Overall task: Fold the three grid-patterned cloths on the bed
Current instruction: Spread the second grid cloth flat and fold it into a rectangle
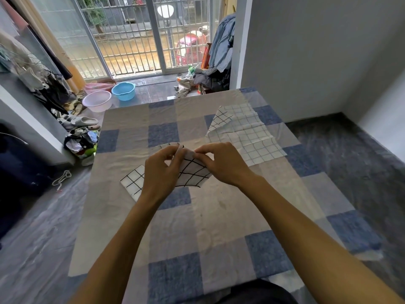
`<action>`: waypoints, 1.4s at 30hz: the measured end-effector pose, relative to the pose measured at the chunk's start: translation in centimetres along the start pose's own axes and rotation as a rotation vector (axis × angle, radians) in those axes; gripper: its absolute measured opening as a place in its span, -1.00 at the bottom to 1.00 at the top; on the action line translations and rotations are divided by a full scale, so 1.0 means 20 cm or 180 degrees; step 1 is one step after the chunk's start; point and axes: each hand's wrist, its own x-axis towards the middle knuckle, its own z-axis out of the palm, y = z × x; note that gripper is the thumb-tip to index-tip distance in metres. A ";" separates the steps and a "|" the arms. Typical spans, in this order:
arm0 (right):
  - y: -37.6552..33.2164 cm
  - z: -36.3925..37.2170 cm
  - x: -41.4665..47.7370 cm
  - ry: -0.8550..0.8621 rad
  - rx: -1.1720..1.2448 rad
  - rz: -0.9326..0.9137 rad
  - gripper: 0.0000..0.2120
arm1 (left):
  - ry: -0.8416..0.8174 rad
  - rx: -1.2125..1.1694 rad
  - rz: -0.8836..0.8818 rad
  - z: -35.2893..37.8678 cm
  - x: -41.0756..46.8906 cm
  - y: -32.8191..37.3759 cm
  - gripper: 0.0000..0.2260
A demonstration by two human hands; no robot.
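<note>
Over the middle of the bed (219,205), both bare forearms reach forward from the near edge and converge, so the two hands almost meet. The left hand (163,170) shows its back to the camera, wrist slightly bent. Its fingers are curled and its thumb and fingertips pinch a raised fold of the black-grid cloth (192,174). The right hand (221,165) comes in from the right with knuckles up. Its fingers are also curled, and it pinches the same raised fold just beside the left hand's fingertips.

This white cloth with bold black lines is lifted at its far side between the hands and sags toward the near side. Its left corner lies flat on the sheet, showing past the left wrist.

Farther off and to the right, a pale blue-grid cloth (256,137) lies spread and creased on the bed. At its far left corner sits a smaller black-lined cloth (221,118), tilted; whether it lies over or under the pale one cannot be told. Both are well apart from the hands.

The bed wears a sheet of blue and beige checks. On the floor to the far left stand a blue basin (123,91) and a pink basin (97,101), with slippers (84,121) and a heap of clothes (81,141) nearer. A barred sliding door (131,40) fills the far wall, and a blue garment (222,44) hangs at its right.
</note>
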 end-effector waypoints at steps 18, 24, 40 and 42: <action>-0.04 -0.02 0.03 0.0133 0.0331 -0.0065 -0.77 | -0.0078 0.0444 0.0467 -0.06 0.06 0.09 -0.84; -0.03 -0.03 0.02 0.0110 0.0154 -0.0048 -0.78 | 0.0237 0.0304 0.0231 -0.10 0.09 0.09 -0.94; 0.11 -0.19 -0.02 -0.0132 -0.0389 0.0513 -0.67 | 0.0746 0.0151 0.0294 -0.14 0.20 0.19 -0.93; 0.08 -0.22 0.00 -0.0049 -0.0332 0.0421 -0.67 | 0.0711 0.0179 0.0454 -0.14 0.23 0.25 -0.90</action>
